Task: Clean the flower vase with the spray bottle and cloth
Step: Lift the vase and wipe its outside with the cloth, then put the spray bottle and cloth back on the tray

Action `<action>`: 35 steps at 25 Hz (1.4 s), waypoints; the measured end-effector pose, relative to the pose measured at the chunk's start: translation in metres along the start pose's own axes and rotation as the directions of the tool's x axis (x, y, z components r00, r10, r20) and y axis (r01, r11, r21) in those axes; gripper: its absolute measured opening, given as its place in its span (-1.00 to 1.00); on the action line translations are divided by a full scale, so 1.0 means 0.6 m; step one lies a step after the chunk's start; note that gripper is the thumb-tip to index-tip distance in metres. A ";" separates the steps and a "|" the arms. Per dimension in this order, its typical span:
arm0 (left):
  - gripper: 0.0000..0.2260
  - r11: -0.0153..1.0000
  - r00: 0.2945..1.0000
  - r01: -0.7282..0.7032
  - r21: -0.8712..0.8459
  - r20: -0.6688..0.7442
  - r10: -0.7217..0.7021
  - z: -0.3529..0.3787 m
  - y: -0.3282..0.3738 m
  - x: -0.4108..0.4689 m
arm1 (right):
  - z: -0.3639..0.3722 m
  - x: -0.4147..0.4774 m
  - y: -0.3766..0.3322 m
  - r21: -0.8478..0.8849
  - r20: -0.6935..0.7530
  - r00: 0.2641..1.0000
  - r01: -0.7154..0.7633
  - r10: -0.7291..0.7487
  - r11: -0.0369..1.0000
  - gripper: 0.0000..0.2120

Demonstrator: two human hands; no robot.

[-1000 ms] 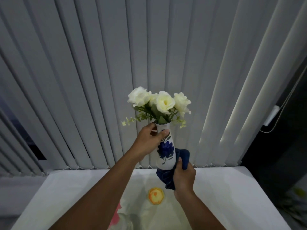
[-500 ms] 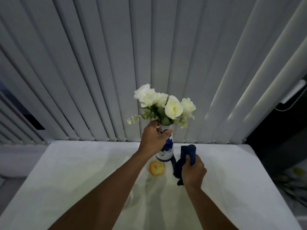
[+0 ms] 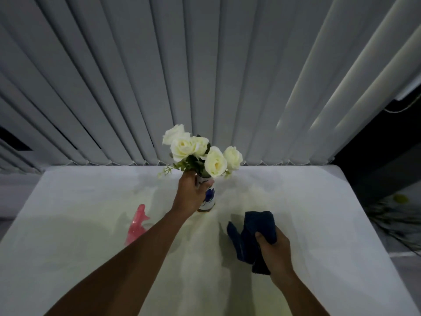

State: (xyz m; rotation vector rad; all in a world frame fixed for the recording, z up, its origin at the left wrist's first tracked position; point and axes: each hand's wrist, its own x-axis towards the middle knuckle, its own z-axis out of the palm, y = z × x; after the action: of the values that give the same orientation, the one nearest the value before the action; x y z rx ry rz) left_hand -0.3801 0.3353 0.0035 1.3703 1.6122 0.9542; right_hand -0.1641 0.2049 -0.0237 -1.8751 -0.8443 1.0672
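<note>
My left hand (image 3: 193,194) wrapped around the flower vase (image 3: 208,197) standing upright mid-counter (image 3: 319,213), my right hand (image 3: 274,249) clutching the dark blue cloth (image 3: 250,238) nearby, pink spray bottle (image 3: 136,226) beside my left forearm

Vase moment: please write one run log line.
left hand grips vase on table | right hand holds cloth apart

White cloth-covered table (image 3: 75,224). On it: a blue-and-white ceramic vase (image 3: 209,198) of white roses gripped by the left hand (image 3: 192,194); left of that arm, a pink translucent spray bottle (image 3: 136,225).
</note>
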 end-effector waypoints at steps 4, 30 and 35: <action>-0.64 1.000 0.999 -0.019 0.024 -0.044 0.020 0.010 -0.030 0.004 | 0.012 -0.017 0.035 -0.092 0.045 0.996 0.080 -0.076 0.993 -0.69; -0.23 0.905 0.791 -0.158 0.394 0.599 -0.123 -0.363 -0.154 -0.077 | 0.134 -0.057 0.003 -0.428 0.118 0.964 0.268 -0.240 0.863 -0.77; -0.46 0.981 0.907 -0.044 0.191 0.420 -0.041 -0.270 -0.225 -0.146 | 0.159 -0.079 -0.005 -0.413 0.117 0.966 0.257 -0.229 0.874 -0.73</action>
State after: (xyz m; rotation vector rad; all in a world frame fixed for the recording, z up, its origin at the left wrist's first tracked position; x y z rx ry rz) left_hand -0.5725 0.2234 -0.0465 1.5844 1.3937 0.4576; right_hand -0.2698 0.1968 -0.0347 -2.0202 -1.4048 0.8332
